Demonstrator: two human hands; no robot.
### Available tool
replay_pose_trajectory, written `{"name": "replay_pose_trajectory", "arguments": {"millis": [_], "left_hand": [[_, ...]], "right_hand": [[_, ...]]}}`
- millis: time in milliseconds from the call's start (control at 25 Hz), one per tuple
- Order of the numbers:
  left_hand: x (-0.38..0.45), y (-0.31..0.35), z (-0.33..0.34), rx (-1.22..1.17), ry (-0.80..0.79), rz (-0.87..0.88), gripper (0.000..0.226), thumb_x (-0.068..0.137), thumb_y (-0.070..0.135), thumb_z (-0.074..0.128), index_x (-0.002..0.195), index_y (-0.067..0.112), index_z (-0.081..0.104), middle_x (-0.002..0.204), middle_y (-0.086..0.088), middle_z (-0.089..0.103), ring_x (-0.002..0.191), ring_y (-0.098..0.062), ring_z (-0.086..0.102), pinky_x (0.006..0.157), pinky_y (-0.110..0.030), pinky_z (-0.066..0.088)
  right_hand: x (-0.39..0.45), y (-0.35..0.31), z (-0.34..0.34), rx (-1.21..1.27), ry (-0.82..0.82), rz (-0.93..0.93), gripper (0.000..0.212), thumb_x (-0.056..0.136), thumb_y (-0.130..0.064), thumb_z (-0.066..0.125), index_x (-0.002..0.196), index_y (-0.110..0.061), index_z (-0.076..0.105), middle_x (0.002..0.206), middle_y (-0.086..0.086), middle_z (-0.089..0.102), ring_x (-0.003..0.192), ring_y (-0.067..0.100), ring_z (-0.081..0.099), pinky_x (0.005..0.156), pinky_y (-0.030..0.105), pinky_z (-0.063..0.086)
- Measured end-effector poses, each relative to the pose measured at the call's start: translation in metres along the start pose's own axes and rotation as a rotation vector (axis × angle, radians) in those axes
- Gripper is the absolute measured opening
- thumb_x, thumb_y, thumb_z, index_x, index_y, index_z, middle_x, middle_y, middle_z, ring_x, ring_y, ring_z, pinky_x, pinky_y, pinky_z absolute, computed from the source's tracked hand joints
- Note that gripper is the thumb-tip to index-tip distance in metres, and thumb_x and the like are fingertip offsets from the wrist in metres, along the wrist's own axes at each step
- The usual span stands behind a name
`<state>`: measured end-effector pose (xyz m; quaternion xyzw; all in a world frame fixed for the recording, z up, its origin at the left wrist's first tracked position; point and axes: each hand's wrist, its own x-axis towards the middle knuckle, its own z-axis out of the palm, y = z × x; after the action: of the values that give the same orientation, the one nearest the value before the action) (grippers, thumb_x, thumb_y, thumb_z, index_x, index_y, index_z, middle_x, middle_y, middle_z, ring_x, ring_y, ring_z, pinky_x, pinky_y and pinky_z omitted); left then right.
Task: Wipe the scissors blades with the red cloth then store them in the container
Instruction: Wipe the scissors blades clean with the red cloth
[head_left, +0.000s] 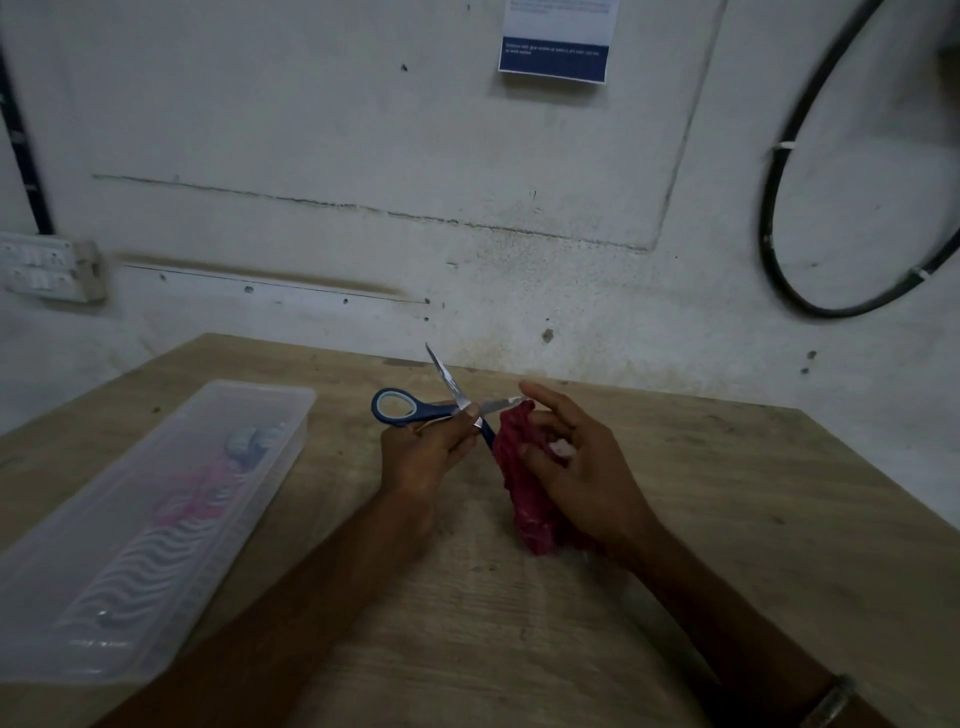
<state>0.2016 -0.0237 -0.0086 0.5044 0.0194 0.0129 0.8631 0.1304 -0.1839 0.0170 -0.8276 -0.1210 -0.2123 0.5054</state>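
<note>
**Scissors getting a wipe-down at the wooden desk**

So the person was standing at a scuffed light-brown wooden desk (675, 519) pushed up against a grubby white wall. The left hand (421, 457) had a tight grip around the blue-handled steel scissors (441, 408) near the pivot, fingers curled round them, held a bit above the desk. The blades were spread wide open, one pointing up toward the wall, the other pointing right. The tip of that right-pointing blade was touching the bunched-up red cloth (519, 478), which the right hand (582, 467) held, thumb and lower fingers curled into the fabric, index finger sticking out straight over the blade tip. The bottom of the cloth rested on the desk.

Off to the left sat the long, clear plastic container (145, 530), well apart from the hands, with something pink and pale blue inside, too blurry for me to make out. A black cable (774, 208) looped on the wall at right.
</note>
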Motion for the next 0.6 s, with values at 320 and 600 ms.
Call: {"name": "replay_pose_trajectory", "arguments": {"millis": [320, 600], "left_hand": [[-0.002, -0.002, 0.004, 0.035, -0.095, -0.002, 0.025, 0.09, 0.014, 0.076, 0.113, 0.004, 0.073, 0.107, -0.011, 0.079, 0.101, -0.023, 0.076, 0.092, -0.038, 0.061], [-0.005, 0.001, 0.004, -0.104, -0.177, -0.067, 0.018, 0.098, 0.012, 0.063, 0.113, 0.005, 0.07, 0.112, -0.015, 0.077, 0.105, -0.028, 0.075, 0.077, -0.037, 0.063]], "right_hand": [[-0.004, -0.012, 0.016, -0.876, -0.201, -0.144, 0.098, 0.096, -0.024, 0.061, 0.159, -0.04, -0.012, 0.119, 0.005, 0.056, 0.085, 0.012, 0.047, 0.074, 0.031, 0.045], [-0.012, 0.0, 0.027, -0.945, -0.272, -0.195, 0.09, 0.097, -0.026, 0.044, 0.158, -0.031, -0.022, 0.168, 0.004, 0.019, 0.14, 0.032, 0.033, 0.104, 0.056, 0.042]]}}
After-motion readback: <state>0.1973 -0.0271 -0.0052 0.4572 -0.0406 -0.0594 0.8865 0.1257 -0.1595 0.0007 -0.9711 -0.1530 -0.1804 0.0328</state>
